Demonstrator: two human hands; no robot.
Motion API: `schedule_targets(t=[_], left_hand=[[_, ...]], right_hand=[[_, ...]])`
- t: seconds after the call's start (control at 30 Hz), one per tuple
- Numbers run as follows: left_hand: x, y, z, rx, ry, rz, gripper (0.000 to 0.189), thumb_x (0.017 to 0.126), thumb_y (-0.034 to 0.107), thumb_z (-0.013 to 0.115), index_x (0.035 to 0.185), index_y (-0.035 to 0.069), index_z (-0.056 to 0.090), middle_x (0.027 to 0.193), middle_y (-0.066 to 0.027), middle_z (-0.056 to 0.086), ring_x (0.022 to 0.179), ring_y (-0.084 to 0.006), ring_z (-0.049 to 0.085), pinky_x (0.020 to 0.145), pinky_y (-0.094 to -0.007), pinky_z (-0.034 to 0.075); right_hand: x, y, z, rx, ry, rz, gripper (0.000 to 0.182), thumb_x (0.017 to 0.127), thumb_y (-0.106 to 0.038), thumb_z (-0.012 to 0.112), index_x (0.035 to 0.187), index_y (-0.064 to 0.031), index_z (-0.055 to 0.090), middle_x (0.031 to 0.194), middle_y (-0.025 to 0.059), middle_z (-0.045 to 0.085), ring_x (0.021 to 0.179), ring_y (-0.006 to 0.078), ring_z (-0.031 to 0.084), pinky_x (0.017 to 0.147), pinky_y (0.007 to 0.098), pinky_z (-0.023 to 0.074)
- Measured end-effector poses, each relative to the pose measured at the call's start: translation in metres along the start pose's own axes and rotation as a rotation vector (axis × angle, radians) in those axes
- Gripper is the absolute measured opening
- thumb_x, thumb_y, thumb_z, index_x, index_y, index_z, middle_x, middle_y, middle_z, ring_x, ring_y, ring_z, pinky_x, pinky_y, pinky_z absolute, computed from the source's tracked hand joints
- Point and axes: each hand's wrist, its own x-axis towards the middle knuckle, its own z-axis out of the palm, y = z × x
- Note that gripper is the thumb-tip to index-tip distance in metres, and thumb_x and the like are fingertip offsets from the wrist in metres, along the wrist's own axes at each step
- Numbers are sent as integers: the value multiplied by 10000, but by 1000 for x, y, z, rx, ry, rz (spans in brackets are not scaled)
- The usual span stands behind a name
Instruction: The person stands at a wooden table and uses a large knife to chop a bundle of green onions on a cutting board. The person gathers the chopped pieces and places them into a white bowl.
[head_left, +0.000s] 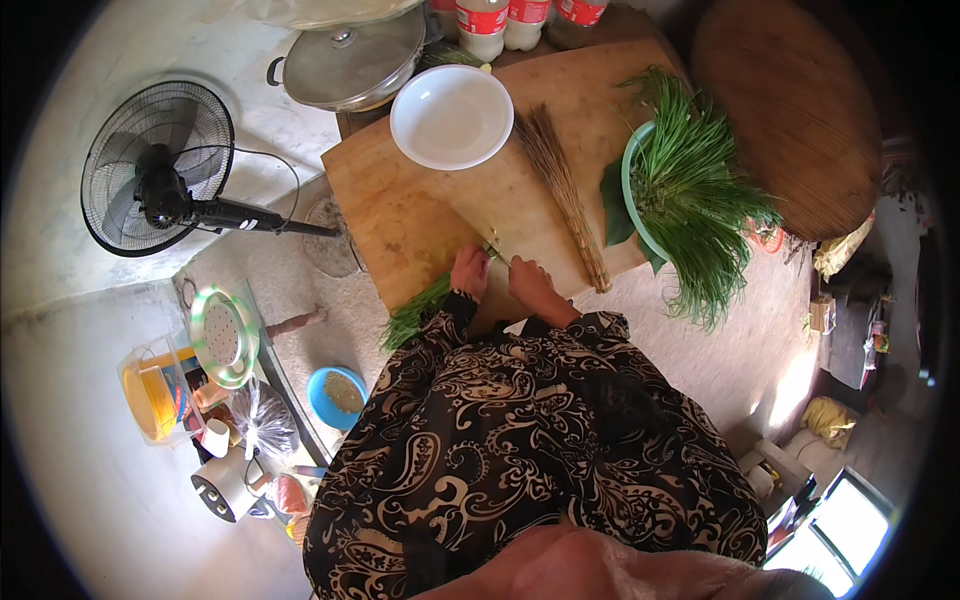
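My left hand (470, 273) presses a bunch of long green leaves, likely Chinese chives (421, 306), onto the wooden board (409, 217). The leaves trail out to the left past the board's near edge, and their cut ends show just right of my fingers. In my right hand (534, 285) is a knife (503, 259), its thin blade beside those ends and its handle hidden in my fist. A few small bits lie on the board beyond the blade. Farther up stands a white bowl (452, 118) with nothing in it.
A whisk broom (566, 199) lies right of my hands. Beyond it a pale green basin (628, 184) overflows with more chives (686, 180). A lidded pan (352, 64) and several bottles (482, 26) stand at the back. A fan (161, 176) and blue basin (319, 412) are left.
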Motion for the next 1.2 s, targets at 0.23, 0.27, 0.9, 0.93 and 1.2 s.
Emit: schedule_targets(t=[0.23, 0.27, 0.9, 0.93, 1.2], left_hand=[[-3, -4, 2, 0, 8, 16, 122, 758, 6, 615, 860, 58, 572, 917, -112, 559, 846, -343, 532, 714, -405, 464], [-4, -5, 2, 5, 9, 17, 126, 757, 4, 613, 864, 56, 571, 914, -114, 556, 842, -343, 528, 712, -404, 461], [-5, -5, 2, 36, -17, -22, 124, 766, 28, 645, 878, 60, 602, 976, -114, 592, 891, -344, 564, 753, -395, 480], [-5, -6, 2, 32, -14, -20, 122, 767, 28, 644, 877, 59, 601, 975, -115, 592, 889, -344, 563, 753, -396, 479], [-4, -2, 0, 21, -18, -24, 101, 774, 16, 615, 865, 42, 581, 964, -126, 556, 904, -350, 531, 762, -407, 467]], right_hand=[[4, 15, 4, 189, 175, -83, 224, 885, -225, 534, 891, -2, 562, 739, 298, 607, 737, 506, 597, 675, 568, 483], [5, 21, 4, 212, 192, -104, 230, 883, -227, 540, 882, 1, 561, 727, 299, 602, 726, 507, 592, 668, 566, 480], [-8, 7, 3, 40, 101, -40, 222, 888, -247, 535, 926, -29, 559, 795, 292, 623, 768, 506, 604, 695, 588, 477], [-8, 8, 1, 38, 101, -49, 223, 888, -245, 535, 924, -26, 560, 801, 294, 623, 773, 506, 604, 697, 586, 477], [8, 0, 5, 97, 43, -4, 232, 887, -230, 536, 909, -3, 574, 829, 297, 629, 793, 507, 606, 720, 588, 479]])
